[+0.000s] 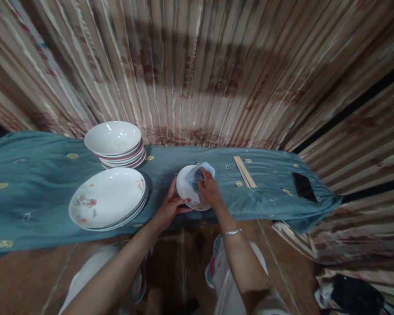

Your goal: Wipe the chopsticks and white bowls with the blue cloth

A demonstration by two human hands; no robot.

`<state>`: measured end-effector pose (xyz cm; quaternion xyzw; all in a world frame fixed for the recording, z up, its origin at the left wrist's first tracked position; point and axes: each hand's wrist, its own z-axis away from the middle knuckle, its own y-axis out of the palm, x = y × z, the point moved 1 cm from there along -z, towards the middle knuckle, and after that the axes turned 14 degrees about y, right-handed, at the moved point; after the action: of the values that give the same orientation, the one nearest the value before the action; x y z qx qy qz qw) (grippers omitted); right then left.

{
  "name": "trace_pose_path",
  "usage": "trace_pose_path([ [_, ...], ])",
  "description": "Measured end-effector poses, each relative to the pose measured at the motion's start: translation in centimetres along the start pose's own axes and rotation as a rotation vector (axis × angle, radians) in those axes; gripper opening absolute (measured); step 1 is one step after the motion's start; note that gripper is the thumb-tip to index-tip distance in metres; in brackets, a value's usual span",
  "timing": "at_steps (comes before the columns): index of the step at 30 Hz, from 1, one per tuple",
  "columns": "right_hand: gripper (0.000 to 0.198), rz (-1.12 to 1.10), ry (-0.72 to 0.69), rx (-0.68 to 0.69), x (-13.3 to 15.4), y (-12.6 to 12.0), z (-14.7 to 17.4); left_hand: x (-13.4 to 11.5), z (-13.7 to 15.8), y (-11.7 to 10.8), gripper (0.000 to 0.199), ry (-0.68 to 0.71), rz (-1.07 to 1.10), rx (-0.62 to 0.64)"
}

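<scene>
In the head view, a long, narrow table under a blue-green tablecloth (166,158) runs from left to right, its fabric dotted with yellow round patterns and small pale marks. A pleated, striped curtain (184,65) with dark red patterns hangs along the far side and wraps round to the right, where dark bars (351,107) cross it. Below, the brown floor (282,249) shows pale lines.

Far left stands a stack of bowls (114,142); just nearer is a stack of oval plates (110,199), the top one flowered. To the right lie wooden chopsticks (244,172) and, well apart, a black phone (304,187).

Between the plates and the chopsticks is a small white dish (185,189). The left hand (170,205) is clamped on its left edge, thumb and fingers spread around the rim. The right hand (208,188), with a bracelet (232,232) at the wrist, pinches a light blue cloth (194,176) against the dish's inside.

The cloth and right hand hide the dish's right side, and whether the dish touches the table is unclear. The lower bowls and plates show only as edges. Both forearms run under the near edge of the view, and a dark thing (357,295) near right is cut off and hard to make out.
</scene>
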<state>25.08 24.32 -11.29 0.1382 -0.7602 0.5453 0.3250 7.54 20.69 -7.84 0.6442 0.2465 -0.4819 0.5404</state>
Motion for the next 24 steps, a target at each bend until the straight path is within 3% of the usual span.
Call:
trace_pose_path([
  [14,0.05,-0.278,-0.053,0.085,2.0,2.3,-0.7,0.8,-0.1,-0.4,0.094,0.001,0.054,-0.009],
  [24,0.043,-0.458,-0.138,0.286,4.0,1.5,0.6,0.5,0.1,0.0,0.093,0.008,0.049,-0.025],
])
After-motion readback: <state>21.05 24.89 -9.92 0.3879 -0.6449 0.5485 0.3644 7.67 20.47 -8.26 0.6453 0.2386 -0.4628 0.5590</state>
